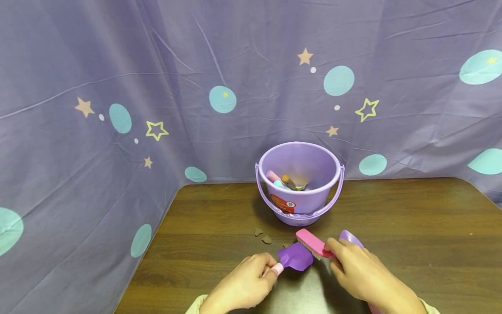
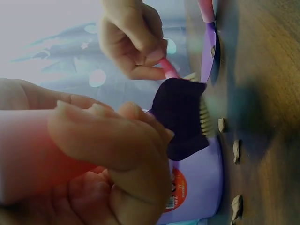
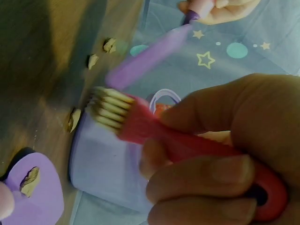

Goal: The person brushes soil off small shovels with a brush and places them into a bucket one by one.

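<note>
My left hand (image 1: 248,280) grips the pink handle of a small purple toy shovel (image 1: 296,256), held just above the table in front of the bucket. In my right hand (image 1: 362,272) is a pink brush (image 1: 311,242), its pale bristles pointing down at the shovel's far right edge. Whether bristles and blade touch, I cannot tell. Several crumpled brown bits (image 1: 266,240) lie on the wood left of the blade, one partly behind it. A second, lighter purple shovel (image 3: 44,187) lies on the table by my right hand, with a brown bit (image 3: 31,182) on its blade.
Behind both hands stands a purple bucket (image 1: 300,203) with its handle folded down in front. Inside are a pink-and-teal item (image 1: 274,178) and a brown one (image 1: 288,181). A patterned curtain (image 1: 243,131) hangs along the back and left of the wooden table (image 1: 211,209).
</note>
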`<state>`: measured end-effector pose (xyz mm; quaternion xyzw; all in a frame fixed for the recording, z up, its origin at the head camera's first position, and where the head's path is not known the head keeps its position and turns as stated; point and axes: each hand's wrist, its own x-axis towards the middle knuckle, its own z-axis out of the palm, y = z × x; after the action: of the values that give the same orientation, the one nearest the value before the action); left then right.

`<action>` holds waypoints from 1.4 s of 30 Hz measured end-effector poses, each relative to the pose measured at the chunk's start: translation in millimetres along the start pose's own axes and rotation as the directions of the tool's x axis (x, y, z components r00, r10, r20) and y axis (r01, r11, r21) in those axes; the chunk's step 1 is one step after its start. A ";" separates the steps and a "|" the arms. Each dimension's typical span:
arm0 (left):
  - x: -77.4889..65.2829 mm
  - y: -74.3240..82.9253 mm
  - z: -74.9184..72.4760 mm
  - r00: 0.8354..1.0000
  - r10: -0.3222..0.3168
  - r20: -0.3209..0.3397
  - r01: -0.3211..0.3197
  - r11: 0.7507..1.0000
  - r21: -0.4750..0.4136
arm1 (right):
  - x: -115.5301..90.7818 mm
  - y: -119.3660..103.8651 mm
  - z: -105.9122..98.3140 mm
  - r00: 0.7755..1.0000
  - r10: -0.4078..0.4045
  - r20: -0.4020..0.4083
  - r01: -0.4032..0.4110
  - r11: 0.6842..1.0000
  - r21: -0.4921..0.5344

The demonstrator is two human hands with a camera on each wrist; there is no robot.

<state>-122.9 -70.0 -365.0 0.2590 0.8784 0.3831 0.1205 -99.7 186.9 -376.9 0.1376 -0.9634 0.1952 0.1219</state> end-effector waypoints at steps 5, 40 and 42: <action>-0.6 -0.2 0.2 1.000 0.009 -0.011 -0.008 1.000 0.023 | -0.5 1.4 -0.6 0.999 0.028 0.023 -0.027 0.999 -0.021; 0.1 -1.3 -1.2 1.000 0.012 0.009 -0.011 1.000 -0.020 | -2.9 -12.0 -2.5 0.999 -0.011 -0.041 0.010 1.000 -0.027; -0.1 -0.8 -1.0 1.000 0.019 0.010 -0.019 1.000 -0.018 | -2.2 -9.7 -3.6 1.000 0.022 -0.013 -0.023 0.999 -0.031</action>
<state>-123.6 -71.1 -364.9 0.2682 0.8719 0.3906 0.1236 -94.0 180.3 -371.0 0.1236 -0.9670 0.1823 0.1279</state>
